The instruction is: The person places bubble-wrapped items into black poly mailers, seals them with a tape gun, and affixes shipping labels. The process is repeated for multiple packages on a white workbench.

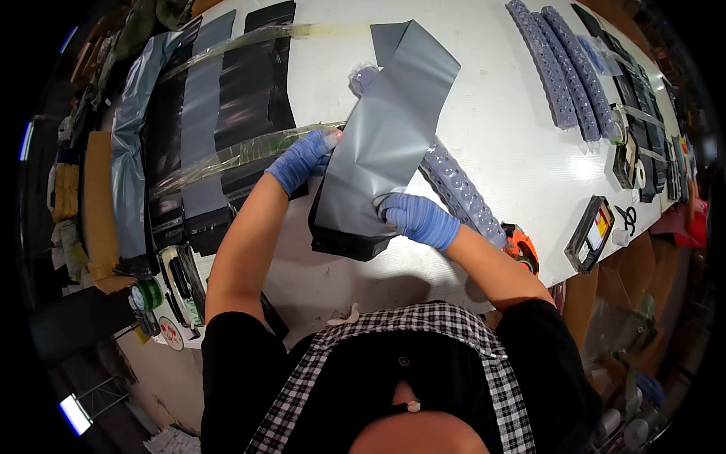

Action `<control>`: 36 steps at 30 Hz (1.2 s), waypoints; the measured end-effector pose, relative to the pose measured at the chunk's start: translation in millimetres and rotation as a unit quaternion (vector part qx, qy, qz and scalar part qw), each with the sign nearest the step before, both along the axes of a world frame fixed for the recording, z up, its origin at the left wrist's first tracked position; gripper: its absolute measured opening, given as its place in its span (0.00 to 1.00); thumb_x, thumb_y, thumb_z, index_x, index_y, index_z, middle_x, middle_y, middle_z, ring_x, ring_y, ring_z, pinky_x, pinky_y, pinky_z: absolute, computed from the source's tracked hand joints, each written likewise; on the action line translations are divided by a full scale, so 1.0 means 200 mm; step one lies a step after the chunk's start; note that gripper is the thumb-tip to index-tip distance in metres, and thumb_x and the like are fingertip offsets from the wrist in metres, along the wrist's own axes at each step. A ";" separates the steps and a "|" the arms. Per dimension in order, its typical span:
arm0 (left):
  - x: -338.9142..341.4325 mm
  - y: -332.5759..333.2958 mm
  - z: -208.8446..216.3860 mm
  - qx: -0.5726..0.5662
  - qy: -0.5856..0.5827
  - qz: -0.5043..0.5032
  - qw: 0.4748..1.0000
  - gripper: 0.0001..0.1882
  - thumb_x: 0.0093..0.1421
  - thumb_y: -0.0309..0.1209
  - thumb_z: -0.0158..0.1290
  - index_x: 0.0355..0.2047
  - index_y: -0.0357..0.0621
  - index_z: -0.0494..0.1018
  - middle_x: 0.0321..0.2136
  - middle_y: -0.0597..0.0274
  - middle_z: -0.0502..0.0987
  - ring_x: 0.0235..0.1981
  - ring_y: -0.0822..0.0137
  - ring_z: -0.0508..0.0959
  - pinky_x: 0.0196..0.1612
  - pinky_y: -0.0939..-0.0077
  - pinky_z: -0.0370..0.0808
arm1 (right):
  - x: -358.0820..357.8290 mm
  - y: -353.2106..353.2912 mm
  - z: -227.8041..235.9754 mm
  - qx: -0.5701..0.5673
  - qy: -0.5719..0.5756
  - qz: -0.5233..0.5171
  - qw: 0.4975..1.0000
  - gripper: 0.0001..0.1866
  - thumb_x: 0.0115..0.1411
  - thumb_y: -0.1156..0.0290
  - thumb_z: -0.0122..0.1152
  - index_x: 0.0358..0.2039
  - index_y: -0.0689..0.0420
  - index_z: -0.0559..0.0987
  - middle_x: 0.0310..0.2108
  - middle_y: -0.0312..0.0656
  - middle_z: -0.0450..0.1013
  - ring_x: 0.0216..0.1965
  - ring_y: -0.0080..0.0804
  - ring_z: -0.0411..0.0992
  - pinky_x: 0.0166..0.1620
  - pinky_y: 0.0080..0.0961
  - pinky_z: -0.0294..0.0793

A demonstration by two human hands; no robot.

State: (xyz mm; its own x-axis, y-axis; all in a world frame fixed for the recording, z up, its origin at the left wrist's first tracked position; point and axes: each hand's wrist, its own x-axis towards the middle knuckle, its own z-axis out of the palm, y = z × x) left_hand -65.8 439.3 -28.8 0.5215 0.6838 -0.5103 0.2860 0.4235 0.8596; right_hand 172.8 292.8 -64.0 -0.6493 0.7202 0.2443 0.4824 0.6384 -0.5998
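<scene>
A long grey plastic mailing bag [386, 129] with a black lower end rises in front of me over the white table, its far end folded over. My left hand [302, 160], in a blue glove with bare fingertips, is closed at the bag's left edge; part of its fingers is hidden behind the plastic. Lower on the right side, my right hand [418, 218], gloved alike, is closed on the bag with its fingers curled into the creased plastic. Partly under the bag lies a bubble-wrap roll [467, 193]. Whatever may be inside the bag is hidden.
Stacks of black and grey mailing bags [203, 113] lie under clear tape strips at left. Several bubble-wrap rolls [563, 72] rest at the far right. An orange tape dispenser [522, 250] is beside my right forearm; scissors [626, 218] and an open black box [590, 234] lie near the right edge.
</scene>
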 end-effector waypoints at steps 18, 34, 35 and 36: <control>-0.11 -0.40 -0.38 -0.018 -0.040 0.230 0.972 0.11 0.62 0.33 0.56 0.38 0.38 0.75 0.30 0.61 0.77 0.31 0.70 0.75 0.39 0.73 0.74 | 0.37 -0.11 0.45 -0.460 0.043 -0.409 0.787 0.45 0.45 0.64 0.70 0.62 0.64 0.61 0.49 0.50 0.71 0.47 0.41 0.72 0.52 0.35 0.72; 0.16 -1.12 -0.10 0.491 0.256 -0.322 0.768 0.17 0.50 0.35 0.61 0.40 0.41 0.76 0.43 0.55 0.76 0.46 0.52 0.74 0.50 0.61 0.73 | 0.40 -1.69 0.53 -0.486 0.349 -0.406 0.691 0.58 0.32 0.59 0.82 0.63 0.60 0.61 0.56 0.40 0.68 0.58 0.31 0.65 0.62 0.32 0.63; 0.15 -1.11 -0.16 0.516 0.244 -0.310 0.760 0.15 0.52 0.34 0.60 0.39 0.41 0.76 0.42 0.55 0.76 0.46 0.52 0.74 0.50 0.62 0.74 | 0.40 -1.77 0.46 -0.477 0.366 -0.379 0.704 0.54 0.34 0.60 0.84 0.61 0.60 0.63 0.55 0.39 0.68 0.56 0.31 0.67 0.61 0.31 0.64; 0.12 -1.11 -0.21 0.539 0.233 -0.299 0.752 0.14 0.53 0.34 0.58 0.38 0.40 0.77 0.41 0.55 0.77 0.45 0.53 0.75 0.49 0.63 0.74 | 0.37 -1.83 0.40 -0.460 0.348 -0.354 0.736 0.46 0.41 0.67 0.81 0.59 0.59 0.64 0.55 0.40 0.69 0.55 0.29 0.68 0.59 0.29 0.67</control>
State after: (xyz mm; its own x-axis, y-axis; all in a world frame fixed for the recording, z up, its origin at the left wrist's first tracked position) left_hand -41.6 217.2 -69.9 0.8366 0.5457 -0.0486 0.5245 -0.7721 0.3590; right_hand 247.0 -73.5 15.9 0.0201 0.8865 -0.4623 -0.1302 -0.4561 -0.8804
